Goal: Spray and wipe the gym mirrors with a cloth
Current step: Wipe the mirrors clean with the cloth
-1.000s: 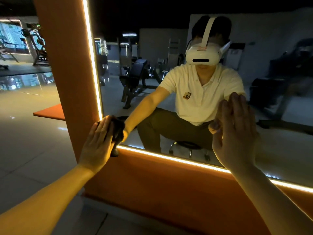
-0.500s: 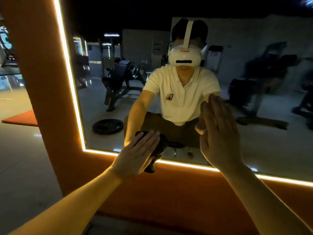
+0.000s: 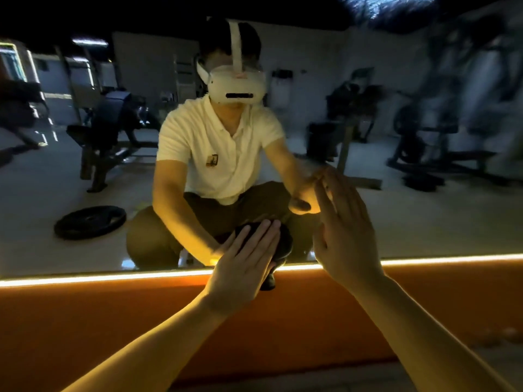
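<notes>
Room: dim gym, seen mostly as a reflection; an orange wall [image 3: 85, 321] frames the mirror [image 3: 424, 222], and a lit strip [image 3: 85, 277] runs along the lower edge of the glass.
Left hand: the left hand [image 3: 243, 264] lies flat with the fingers straight and side by side, the palm pressing the dark cloth [image 3: 283, 244] to the glass; it pins the cloth, it does not clench it.
Cloth: bunched under the palm, at about 6 o'clock of the mirror and just above the lit strip; one dark end hangs down over the strip onto the orange wall.
Right hand: the right hand [image 3: 345, 230] is open and holds nothing, the fingers a little spread, flat toward the glass at 2 o'clock from the cloth; I cannot tell whether it truly touches.
Spray bottle: not in view.
Step in hand, as I judge: wiping along the bottom edge of the mirror.
How to do it well: keep even pressure of the whole palm, spread the cloth flatter so more of it meets the glass, make strokes that overlap, and follow the edge closely, where liquid would collect.
Risk: the bare right palm may leave prints, so that place needs a pass too.
Farther out: reflected weight plate [image 3: 90, 222] on the floor at 9 o'clock, benches and machines behind.
</notes>
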A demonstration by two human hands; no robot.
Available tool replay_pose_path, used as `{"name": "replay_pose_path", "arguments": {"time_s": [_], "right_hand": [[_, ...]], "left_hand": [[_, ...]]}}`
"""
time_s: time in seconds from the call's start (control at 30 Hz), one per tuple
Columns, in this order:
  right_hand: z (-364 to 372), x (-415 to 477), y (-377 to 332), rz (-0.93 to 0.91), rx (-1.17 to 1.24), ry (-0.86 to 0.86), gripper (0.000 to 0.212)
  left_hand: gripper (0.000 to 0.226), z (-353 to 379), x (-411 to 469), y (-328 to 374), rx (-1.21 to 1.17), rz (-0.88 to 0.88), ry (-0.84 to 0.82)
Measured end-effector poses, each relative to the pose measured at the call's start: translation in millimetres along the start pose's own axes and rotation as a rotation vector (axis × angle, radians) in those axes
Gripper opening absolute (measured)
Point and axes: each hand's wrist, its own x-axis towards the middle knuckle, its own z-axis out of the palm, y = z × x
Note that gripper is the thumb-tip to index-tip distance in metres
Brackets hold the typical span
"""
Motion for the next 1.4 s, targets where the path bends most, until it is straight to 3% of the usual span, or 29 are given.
{"name": "replay_pose_path", "arguments": {"time_s": [0.1,0.23,0.3,0.4,0.47,0.57,0.73,0.9,1.07,1.2,1.4], "right_hand": [[-10,-21,25,0.048,-0.057,-0.067,0.066],[-20,-38,37,0.189,-0.002,-0.047,0.022],[-20,-43,26,0.231,0.102,-0.187,0.010],[-7,-50,-3,0.241,0.271,-0.418,0.015],[8,-49,-25,0.234,0.375,-0.446,0.020],[30,-41,-57,0.220,0.409,-0.383,0.022],[55,-33,-90,0.142,0.251,-0.239,0.049],[50,-32,-60,0.106,0.163,-0.136,0.039],[39,-25,11,0.389,0.108,0.053,0.040],[26,-6,5,0.654,0.116,0.223,0.056],[39,25,-102,0.418,0.220,0.185,0.066]], "left_hand": [[0.085,3,29,37,-0.010,-0.028,0.010],[0.089,4,48,52,-0.038,-0.059,0.053],[0.082,-1,47,39,-0.063,-0.055,0.074],[0.070,-11,36,17,-0.092,-0.054,0.076],[0.071,-17,26,2,-0.071,-0.054,0.055],[0.077,-26,12,-19,-0.070,-0.042,0.007],[0.085,-38,-13,-55,-0.112,-0.023,-0.020],[0.079,-49,-30,-82,-0.151,-0.075,0.018],[0.077,-58,-26,-95,-0.180,-0.174,0.113],[0.077,-64,-28,-105,-0.182,-0.219,0.126],[0.079,-73,-29,-116,-0.167,-0.280,0.154]]}}
